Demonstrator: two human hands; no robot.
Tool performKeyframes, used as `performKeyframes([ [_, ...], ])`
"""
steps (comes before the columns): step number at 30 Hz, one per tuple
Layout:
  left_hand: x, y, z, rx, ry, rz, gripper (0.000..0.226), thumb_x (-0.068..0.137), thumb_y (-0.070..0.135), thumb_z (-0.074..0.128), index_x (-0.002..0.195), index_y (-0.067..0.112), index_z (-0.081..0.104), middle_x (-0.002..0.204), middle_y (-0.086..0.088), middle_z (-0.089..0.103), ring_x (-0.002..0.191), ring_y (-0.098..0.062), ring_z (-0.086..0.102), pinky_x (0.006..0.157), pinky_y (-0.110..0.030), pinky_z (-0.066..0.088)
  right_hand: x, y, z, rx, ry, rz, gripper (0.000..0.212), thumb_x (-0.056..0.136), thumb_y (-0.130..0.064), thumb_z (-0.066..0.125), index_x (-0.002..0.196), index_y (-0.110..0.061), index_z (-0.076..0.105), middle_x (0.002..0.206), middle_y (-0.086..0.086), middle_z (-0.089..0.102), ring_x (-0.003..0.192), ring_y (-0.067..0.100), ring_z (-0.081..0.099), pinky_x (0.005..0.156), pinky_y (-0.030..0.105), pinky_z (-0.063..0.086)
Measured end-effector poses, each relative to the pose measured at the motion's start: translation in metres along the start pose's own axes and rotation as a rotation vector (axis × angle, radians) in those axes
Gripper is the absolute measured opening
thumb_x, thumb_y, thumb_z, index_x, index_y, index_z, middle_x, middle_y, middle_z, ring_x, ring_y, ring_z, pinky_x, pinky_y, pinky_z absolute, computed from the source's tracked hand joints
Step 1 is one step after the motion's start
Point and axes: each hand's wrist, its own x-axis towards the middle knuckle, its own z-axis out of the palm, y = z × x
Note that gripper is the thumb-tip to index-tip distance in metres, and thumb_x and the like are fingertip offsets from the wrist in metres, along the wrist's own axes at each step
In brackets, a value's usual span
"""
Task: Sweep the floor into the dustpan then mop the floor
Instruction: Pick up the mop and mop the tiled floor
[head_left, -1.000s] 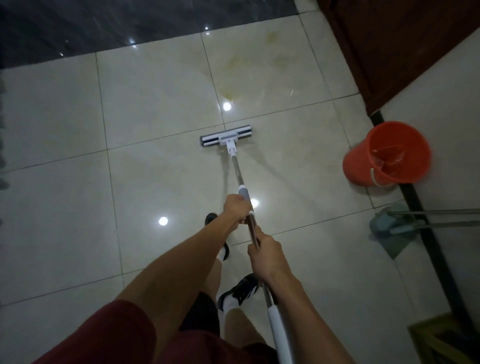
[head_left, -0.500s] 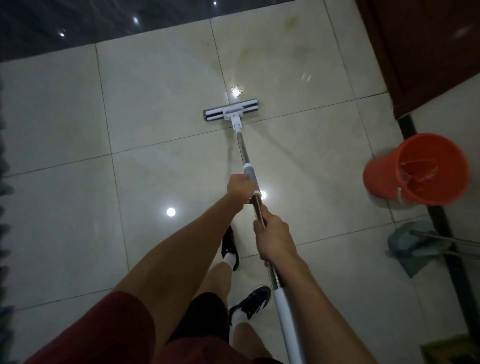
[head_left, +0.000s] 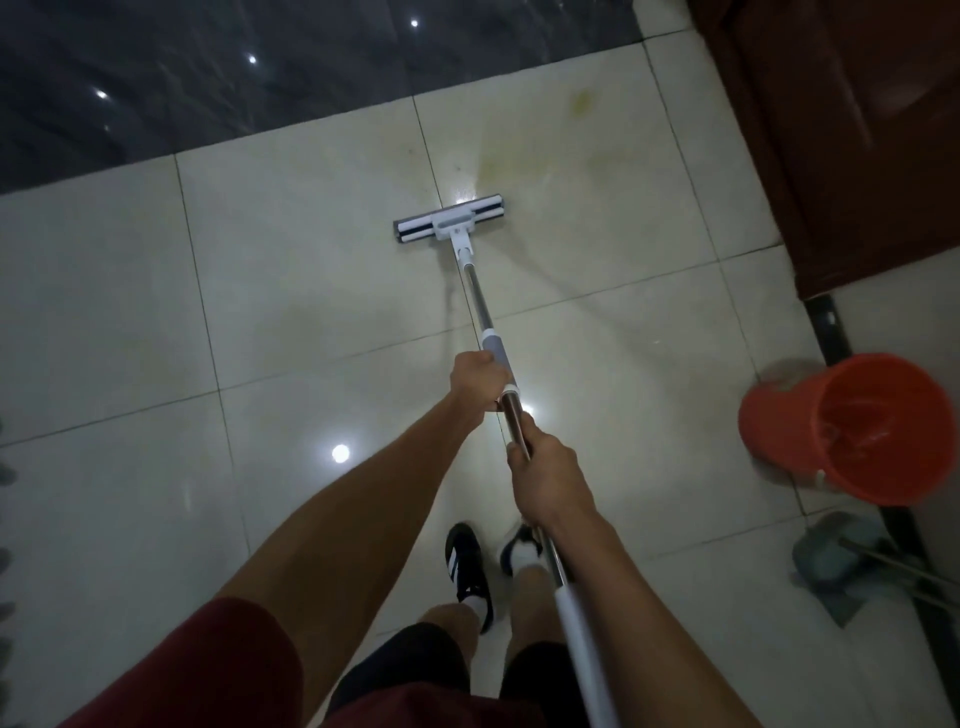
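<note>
Count: one flat mop, one orange bucket, one blue-grey dustpan, two hands, two black shoes with white socks.

Left hand grips the mop pole at the grey collar, fingers curled round it from the left, knuckles up. Right hand grips the bare metal section just below, fingers wrapped round the pole, thumb lying along the top. The two hands are near each other but not touching; a short run of pole shows between them. The white lower section of the handle runs past the right forearm toward the bottom edge of the view.

Mop head is flat on the cream tile floor, well ahead of both hands, set across the pole and slightly skewed. It sits just short of a yellowish stain on the tile and near the floor's far edge, where dark glossy tile starts.

Bucket stands upright at the floor's right edge, liquid visible inside, beside a black strip along the wall. Dustpan lies nearer the bottom right corner, just below the bucket, with thin metal handles crossing it; the broom head is out of view. Brown wooden panel in the top right corner.
</note>
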Motion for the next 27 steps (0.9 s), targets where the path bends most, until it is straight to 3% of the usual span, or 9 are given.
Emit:
performKeyframes([
  [3,0.028,0.042,-0.005,0.017,0.048,-0.007,0.01,0.088,0.001,0.066,0.097,0.0,0.068,0.101,-0.021,0.071,0.07,-0.025,0.073,0.046,-0.027,0.056,0.037,-0.032,-0.023,-0.028,-0.015,-0.018,0.043,0.105,-0.027,0.041,0.149,-0.028,0.039,0.093,0.005,0.065,0.081,0.021,0.061,0.068,0.027,0.043],
  [6,0.056,0.085,-0.011,-0.031,0.093,-0.019,0.01,0.086,-0.002,0.069,0.081,0.006,0.066,0.091,-0.018,0.069,0.067,-0.027,0.071,0.05,-0.031,0.058,0.078,-0.063,-0.045,-0.078,-0.024,-0.027,0.04,0.105,-0.027,0.042,0.144,-0.027,0.043,0.098,0.007,0.068,0.084,0.024,0.064,0.07,0.028,0.046],
  [8,0.075,0.117,-0.018,-0.066,0.105,-0.024,0.008,0.085,-0.004,0.069,0.09,0.002,0.071,0.09,-0.017,0.067,0.068,-0.028,0.071,0.052,-0.033,0.058,0.107,-0.087,-0.059,-0.07,-0.03,-0.028,0.038,0.105,-0.028,0.042,0.143,-0.027,0.045,0.096,0.005,0.066,0.08,0.022,0.061,0.068,0.028,0.045],
  [10,0.097,0.145,-0.024,-0.089,0.116,-0.028,0.026,0.085,-0.004,0.07,0.11,-0.001,0.071,0.098,-0.019,0.069,0.069,-0.027,0.07,0.05,-0.032,0.058,0.133,-0.111,-0.071,-0.055,-0.04,-0.022,0.039,0.105,-0.028,0.042,0.144,-0.027,0.045,0.097,0.005,0.064,0.077,0.02,0.057,0.068,0.027,0.042],
  [12,0.117,0.173,-0.033,-0.098,0.134,-0.033,0.031,0.085,-0.003,0.07,0.116,0.001,0.071,0.107,-0.02,0.07,0.071,-0.028,0.071,0.052,-0.034,0.059,0.158,-0.136,-0.079,-0.057,-0.05,-0.032,0.041,0.105,-0.027,0.043,0.146,-0.027,0.044,0.102,0.008,0.066,0.078,0.021,0.058,0.068,0.028,0.043],
  [16,0.152,0.227,-0.063,-0.171,0.146,-0.04,0.024,0.087,-0.006,0.068,0.105,0.01,0.071,0.1,-0.012,0.069,0.08,-0.033,0.071,0.065,-0.043,0.062,0.203,-0.192,-0.087,-0.034,-0.061,-0.011,0.044,0.103,-0.028,0.042,0.147,-0.031,0.041,0.099,0.01,0.068,0.082,0.03,0.069,0.074,0.039,0.059],
  [19,0.182,0.265,-0.088,-0.19,0.127,-0.033,0.022,0.089,-0.006,0.067,0.089,0.016,0.067,0.088,-0.006,0.064,0.081,-0.034,0.069,0.071,-0.048,0.062,0.239,-0.238,-0.091,-0.019,-0.064,0.006,0.045,0.104,-0.028,0.042,0.148,-0.031,0.039,0.097,0.011,0.067,0.079,0.032,0.07,0.074,0.043,0.061],
  [23,0.23,0.321,-0.127,-0.199,0.144,-0.024,0.022,0.086,-0.006,0.07,0.095,0.014,0.07,0.097,-0.009,0.067,0.085,-0.035,0.071,0.069,-0.051,0.063,0.288,-0.303,-0.093,-0.008,-0.043,0.003,0.043,0.103,-0.027,0.043,0.146,-0.029,0.041,0.094,0.01,0.066,0.077,0.03,0.069,0.071,0.048,0.061],
  [27,0.271,0.364,-0.159,-0.17,0.131,-0.003,0.018,0.086,-0.005,0.07,0.093,0.011,0.072,0.091,-0.01,0.067,0.073,-0.028,0.07,0.064,-0.046,0.063,0.332,-0.354,-0.091,-0.017,-0.018,-0.01,0.039,0.103,-0.026,0.043,0.142,-0.027,0.044,0.093,0.01,0.065,0.072,0.029,0.068,0.065,0.045,0.062],
])
